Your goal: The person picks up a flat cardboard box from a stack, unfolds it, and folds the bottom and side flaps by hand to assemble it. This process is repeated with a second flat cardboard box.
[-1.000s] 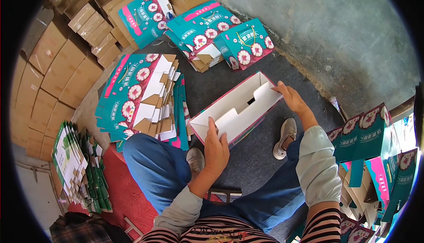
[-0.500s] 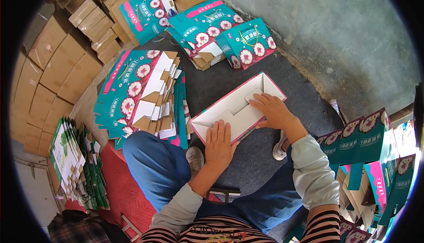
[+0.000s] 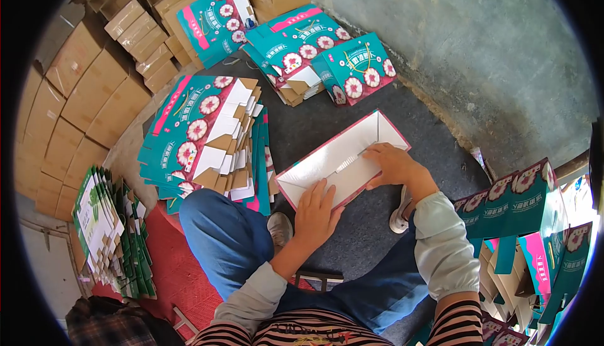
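Note:
A carton box point(image 3: 340, 154) with white inner faces and a thin red rim stands between my knees, its bottom flaps folded across and meeting at a notched seam. My left hand point(image 3: 314, 212) rests over the near-left edge, fingers on the white panel and thumb outside the wall. Over the near-right edge, my right hand point(image 3: 396, 167) has its fingertips by the seam and its thumb outside. Both hands grip the near wall. The box's printed outside is mostly hidden.
Stacks of flat teal printed cartons point(image 3: 182, 132) lie left and behind point(image 3: 296, 38). One formed teal box point(image 3: 360, 72) stands near the wall. More teal boxes point(image 3: 509, 201) are at the right, green-white cartons point(image 3: 100, 226) at the left, brown cartons point(image 3: 75, 107) beyond.
The bottom flaps, which had raised tabs and a gap, now lie flatter and meet at the seam. Both hands' fingers have shifted, the left drawing back toward the near edge.

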The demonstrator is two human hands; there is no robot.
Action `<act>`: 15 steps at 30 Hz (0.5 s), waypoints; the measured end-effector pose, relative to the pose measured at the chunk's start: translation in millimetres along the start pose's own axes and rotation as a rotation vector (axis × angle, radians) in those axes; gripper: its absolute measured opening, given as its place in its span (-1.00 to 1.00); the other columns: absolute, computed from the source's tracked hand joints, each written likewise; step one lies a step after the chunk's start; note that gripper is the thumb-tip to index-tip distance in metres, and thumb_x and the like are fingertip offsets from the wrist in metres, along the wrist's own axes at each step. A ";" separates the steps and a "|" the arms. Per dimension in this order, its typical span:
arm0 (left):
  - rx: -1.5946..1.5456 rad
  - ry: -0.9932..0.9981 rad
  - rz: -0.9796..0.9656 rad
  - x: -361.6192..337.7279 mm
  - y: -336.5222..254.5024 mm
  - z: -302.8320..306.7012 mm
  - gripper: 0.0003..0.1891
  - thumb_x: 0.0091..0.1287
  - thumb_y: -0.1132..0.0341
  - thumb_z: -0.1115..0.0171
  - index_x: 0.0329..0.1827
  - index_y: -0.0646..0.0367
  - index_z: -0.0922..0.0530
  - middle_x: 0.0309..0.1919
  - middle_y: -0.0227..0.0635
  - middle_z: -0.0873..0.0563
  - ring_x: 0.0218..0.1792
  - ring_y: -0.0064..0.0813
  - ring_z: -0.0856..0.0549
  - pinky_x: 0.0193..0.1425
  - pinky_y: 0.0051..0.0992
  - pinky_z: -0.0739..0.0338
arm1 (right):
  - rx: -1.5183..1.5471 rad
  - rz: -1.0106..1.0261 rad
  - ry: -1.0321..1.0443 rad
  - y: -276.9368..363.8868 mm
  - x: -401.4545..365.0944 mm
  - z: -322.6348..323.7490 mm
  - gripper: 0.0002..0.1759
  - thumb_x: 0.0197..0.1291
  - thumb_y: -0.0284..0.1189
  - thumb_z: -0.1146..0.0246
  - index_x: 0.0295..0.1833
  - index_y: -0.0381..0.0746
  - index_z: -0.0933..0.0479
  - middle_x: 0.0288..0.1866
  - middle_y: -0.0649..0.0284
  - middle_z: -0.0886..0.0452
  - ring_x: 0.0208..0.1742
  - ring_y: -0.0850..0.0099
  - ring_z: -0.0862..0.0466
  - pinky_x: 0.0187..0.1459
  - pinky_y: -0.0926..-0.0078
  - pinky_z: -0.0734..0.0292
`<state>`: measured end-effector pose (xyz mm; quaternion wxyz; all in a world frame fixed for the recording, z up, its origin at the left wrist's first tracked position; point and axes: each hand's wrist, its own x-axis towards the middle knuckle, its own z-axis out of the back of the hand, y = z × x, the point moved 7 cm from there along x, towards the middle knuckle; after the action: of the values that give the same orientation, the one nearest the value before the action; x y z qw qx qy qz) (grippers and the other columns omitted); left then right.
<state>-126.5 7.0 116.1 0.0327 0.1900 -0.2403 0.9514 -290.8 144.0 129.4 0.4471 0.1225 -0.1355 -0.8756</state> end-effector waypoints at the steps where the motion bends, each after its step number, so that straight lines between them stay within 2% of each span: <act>1: -0.031 -0.112 -0.028 -3.0 -1.2 15.3 -0.44 0.24 0.20 -0.29 0.24 0.30 -0.41 0.26 0.06 -0.42 0.25 -0.01 -0.43 0.37 -0.18 -0.25 | 0.072 -0.005 -0.033 0.0 -3.6 8.4 -0.30 -0.13 -0.05 -0.48 0.15 -0.14 -0.54 0.19 0.15 -0.54 0.23 0.13 -0.48 0.24 0.21 -0.39; 2: -0.064 -0.218 -0.055 -8.0 0.8 28.1 -0.44 0.21 0.21 -0.31 0.23 0.30 -0.41 0.27 0.06 -0.41 0.24 -0.02 -0.44 0.35 -0.19 -0.26 | 0.141 -0.105 -0.092 -9.1 -7.0 19.6 -0.34 -0.08 -0.05 -0.45 0.13 -0.16 -0.55 0.16 0.13 -0.55 0.19 0.10 -0.50 0.23 0.20 -0.39; 4: -0.114 -0.302 0.205 -17.3 41.1 38.5 -0.44 0.27 0.14 -0.27 0.23 0.31 -0.40 0.29 0.05 -0.40 0.28 0.00 -0.41 0.34 -0.17 -0.26 | 0.280 -0.313 -0.206 -30.5 -15.0 42.8 -0.41 0.02 -0.06 -0.39 0.08 -0.21 -0.55 0.09 0.08 -0.57 0.12 0.05 -0.54 0.21 0.18 -0.40; 5: -0.136 -0.351 0.335 -20.7 64.3 43.5 -0.44 0.30 0.10 -0.25 0.23 0.31 -0.40 0.30 0.05 -0.40 0.30 0.01 -0.39 0.34 -0.16 -0.26 | 0.222 -0.355 -0.312 -44.6 -19.0 49.7 -0.42 0.08 -0.04 -0.35 0.09 -0.23 -0.55 0.08 0.05 -0.58 0.12 0.04 -0.54 0.21 0.19 -0.39; 7: -0.710 -0.173 0.856 -27.0 127.2 21.2 -0.28 0.30 -0.14 -0.15 0.29 0.33 -0.36 0.34 0.05 -0.35 0.35 0.02 -0.33 0.38 -0.07 -0.21 | 0.111 -0.424 -0.528 -79.3 -22.9 51.8 -0.43 0.20 -0.02 -0.25 0.10 -0.27 -0.56 0.07 -0.02 -0.59 0.12 0.01 -0.55 0.21 0.20 -0.39; 8: -1.000 -0.072 1.107 -36.8 145.5 3.0 -0.19 0.30 -0.27 -0.09 0.32 0.33 -0.34 0.36 0.06 -0.33 0.38 0.02 -0.30 0.39 -0.03 -0.19 | 0.175 -0.447 -0.530 -101.7 -17.9 36.7 -0.40 0.24 0.02 -0.19 0.12 -0.28 -0.55 0.09 -0.03 -0.59 0.14 0.03 -0.55 0.22 0.21 -0.38; 10: -1.191 0.127 1.493 -63.5 178.2 -46.3 -0.02 0.15 -0.49 0.05 0.38 0.21 -0.33 0.39 -0.01 -0.31 0.39 -0.01 -0.30 0.41 0.10 -0.09 | 0.296 -0.501 -0.529 -140.6 -9.3 7.9 -0.33 0.32 0.09 -0.06 0.16 -0.31 -0.55 0.12 -0.07 -0.58 0.18 0.06 -0.55 0.24 0.25 -0.36; 11: -1.285 0.242 1.686 -75.2 180.0 -65.0 0.06 0.07 -0.60 0.12 0.40 0.14 -0.33 0.41 -0.04 -0.30 0.39 -0.03 -0.30 0.41 0.17 -0.05 | 0.435 -0.534 -0.477 -138.5 -6.7 3.4 -0.27 0.32 0.15 0.01 0.17 -0.32 -0.54 0.12 -0.06 -0.59 0.19 0.08 -0.55 0.24 0.26 -0.36; 13: -1.389 0.339 1.678 -67.6 162.5 -70.5 0.06 0.06 -0.56 0.06 0.44 0.14 -0.29 0.41 -0.03 -0.31 0.39 -0.01 -0.31 0.43 0.17 -0.04 | 0.705 -0.594 -0.361 -124.6 -1.7 -3.2 -0.13 0.32 0.27 0.15 0.21 -0.33 -0.52 0.12 -0.05 -0.60 0.21 0.13 -0.55 0.24 0.29 -0.35; 15: -1.455 0.369 1.633 -60.3 149.5 -67.6 0.03 0.08 -0.50 0.01 0.45 0.15 -0.27 0.40 -0.03 -0.33 0.39 -0.03 -0.32 0.42 0.17 -0.06 | 0.781 -0.704 -0.302 -139.7 -1.3 -8.8 -0.03 0.25 0.37 0.21 0.22 -0.32 -0.52 0.09 0.01 -0.62 0.17 0.18 -0.57 0.20 0.31 -0.36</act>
<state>-117.1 -91.4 -28.1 -0.4651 -0.2347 -0.7861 0.3326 -391.9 222.6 72.9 0.0240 0.1903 -0.4639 -0.8649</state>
